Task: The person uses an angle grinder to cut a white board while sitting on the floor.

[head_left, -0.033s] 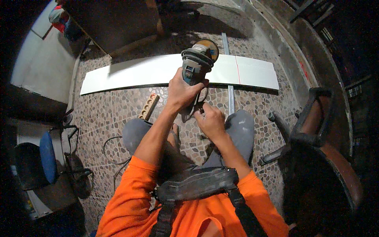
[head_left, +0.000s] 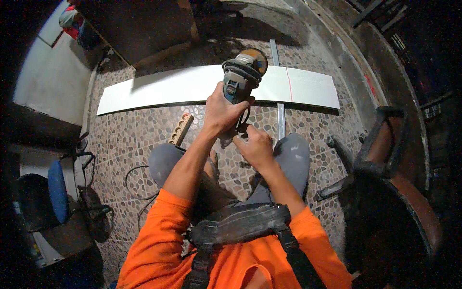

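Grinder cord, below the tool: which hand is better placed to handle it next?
Probably the right hand: its fingers are close to the cord, though contact is unclear. The left hand is occupied, gripping the grinder.

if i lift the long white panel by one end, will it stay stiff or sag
The white panel may sag somewhat, being long with a thin visible edge. It could rock, since it lies across the metal strip.

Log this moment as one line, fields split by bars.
left hand: holds grinder | right hand: near cord | white panel: across metal strip, red line toward right end | power strip: on floor
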